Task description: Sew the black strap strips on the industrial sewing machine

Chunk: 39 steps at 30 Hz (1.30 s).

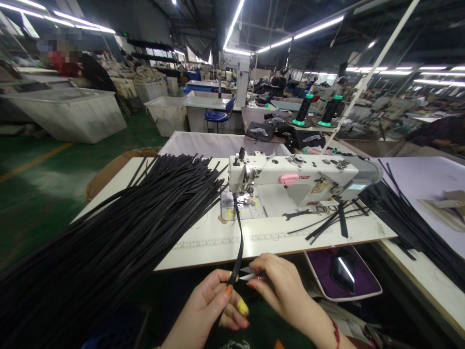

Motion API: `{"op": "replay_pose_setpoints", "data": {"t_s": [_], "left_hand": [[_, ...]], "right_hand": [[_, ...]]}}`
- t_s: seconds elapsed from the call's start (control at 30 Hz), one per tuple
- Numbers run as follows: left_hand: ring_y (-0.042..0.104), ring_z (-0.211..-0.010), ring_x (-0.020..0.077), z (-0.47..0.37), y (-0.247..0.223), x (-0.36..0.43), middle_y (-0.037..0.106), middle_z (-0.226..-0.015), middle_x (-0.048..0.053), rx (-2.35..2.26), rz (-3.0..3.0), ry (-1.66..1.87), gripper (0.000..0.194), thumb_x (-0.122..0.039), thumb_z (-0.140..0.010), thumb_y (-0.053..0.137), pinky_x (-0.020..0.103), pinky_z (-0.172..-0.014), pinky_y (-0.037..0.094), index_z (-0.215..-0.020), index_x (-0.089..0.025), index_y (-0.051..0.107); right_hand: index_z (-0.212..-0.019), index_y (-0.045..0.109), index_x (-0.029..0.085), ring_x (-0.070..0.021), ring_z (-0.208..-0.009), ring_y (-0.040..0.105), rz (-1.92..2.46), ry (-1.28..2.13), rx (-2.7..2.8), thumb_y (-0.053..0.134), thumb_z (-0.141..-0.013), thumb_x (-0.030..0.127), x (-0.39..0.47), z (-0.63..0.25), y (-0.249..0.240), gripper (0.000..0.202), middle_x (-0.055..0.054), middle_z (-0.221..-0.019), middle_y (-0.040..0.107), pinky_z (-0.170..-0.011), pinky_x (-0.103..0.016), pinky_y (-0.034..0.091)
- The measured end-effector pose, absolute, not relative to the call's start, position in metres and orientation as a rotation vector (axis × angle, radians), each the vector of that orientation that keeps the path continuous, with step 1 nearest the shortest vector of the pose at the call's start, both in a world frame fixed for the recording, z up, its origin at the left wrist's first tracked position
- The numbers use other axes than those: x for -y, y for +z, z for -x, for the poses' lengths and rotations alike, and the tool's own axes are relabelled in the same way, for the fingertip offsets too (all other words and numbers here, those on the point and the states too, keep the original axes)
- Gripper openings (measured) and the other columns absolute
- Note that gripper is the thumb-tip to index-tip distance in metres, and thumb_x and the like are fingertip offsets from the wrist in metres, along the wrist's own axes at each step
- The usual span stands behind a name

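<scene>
My left hand (212, 303) pinches a narrow black strap (239, 237) that runs up from my fingers to the needle of the white sewing machine (298, 179). My right hand (279, 283) holds small thread snips (249, 274), their blades touching the strap just by my left fingers. Both hands hover below the front edge of the sewing table (225, 242).
A big heap of black straps (119, 242) covers the table's left side. More straps (410, 223) lie on the right, with a wrench (298, 213) by the machine. A phone (343, 271) rests on a purple tray. Two thread cones (317, 110) stand behind. Other workers sit far back.
</scene>
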<state>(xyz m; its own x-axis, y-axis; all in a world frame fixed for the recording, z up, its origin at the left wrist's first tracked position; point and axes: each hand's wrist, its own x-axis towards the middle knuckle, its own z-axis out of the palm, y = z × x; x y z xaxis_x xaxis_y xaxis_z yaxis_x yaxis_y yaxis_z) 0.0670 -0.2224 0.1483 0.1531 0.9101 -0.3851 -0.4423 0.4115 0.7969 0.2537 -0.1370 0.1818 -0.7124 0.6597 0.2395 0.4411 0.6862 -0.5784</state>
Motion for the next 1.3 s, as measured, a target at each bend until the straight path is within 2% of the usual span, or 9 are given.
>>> {"op": "replay_pose_setpoints", "data": {"t_s": [0.43, 0.67, 1.0, 1.3], "left_hand": [[0.07, -0.061, 0.0188, -0.065, 0.161, 0.22, 0.069, -0.076, 0.005, -1.041, -0.604, 1.061, 0.047, -0.055, -0.078, 0.07, 0.026, -0.057, 0.051, -0.1, -0.016, 0.059], [0.07, -0.061, 0.0192, -0.064, 0.167, 0.22, 0.069, -0.077, 0.006, -1.042, -0.62, 1.045, 0.041, -0.053, -0.081, 0.067, 0.027, -0.057, 0.051, -0.099, -0.016, 0.059], [0.069, -0.059, 0.0188, -0.065, 0.162, 0.22, 0.069, -0.074, 0.006, -1.038, -0.611, 1.049, 0.046, -0.056, -0.078, 0.069, 0.026, -0.055, 0.049, -0.097, -0.015, 0.06], [0.069, -0.057, 0.0171, -0.065, 0.164, 0.22, 0.069, -0.073, 0.004, -1.052, -0.595, 1.052, 0.046, -0.056, -0.076, 0.071, 0.023, -0.053, 0.048, -0.097, -0.016, 0.059]], "right_hand": [[-0.1, 0.058, 0.019, -0.0173, -0.079, 0.059, 0.821, 0.687, 2.493, 0.058, -0.092, 0.03, 0.133, -0.248, 0.177, 0.014, -0.004, -0.087, 0.066, -0.071, -0.029, 0.044], [-0.098, 0.057, 0.019, -0.016, -0.076, 0.058, 0.758, 0.711, 2.436, 0.057, -0.092, 0.033, 0.133, -0.246, 0.176, 0.014, -0.004, -0.084, 0.065, -0.067, -0.028, 0.044], [-0.099, 0.058, 0.019, -0.0145, -0.074, 0.058, 0.773, 0.826, 2.346, 0.058, -0.092, 0.033, 0.137, -0.242, 0.17, 0.016, -0.003, -0.083, 0.064, -0.066, -0.026, 0.045], [-0.099, 0.058, 0.019, -0.0154, -0.075, 0.058, 0.779, 0.747, 2.399, 0.059, -0.091, 0.034, 0.131, -0.247, 0.172, 0.017, -0.004, -0.084, 0.065, -0.067, -0.028, 0.045]]}}
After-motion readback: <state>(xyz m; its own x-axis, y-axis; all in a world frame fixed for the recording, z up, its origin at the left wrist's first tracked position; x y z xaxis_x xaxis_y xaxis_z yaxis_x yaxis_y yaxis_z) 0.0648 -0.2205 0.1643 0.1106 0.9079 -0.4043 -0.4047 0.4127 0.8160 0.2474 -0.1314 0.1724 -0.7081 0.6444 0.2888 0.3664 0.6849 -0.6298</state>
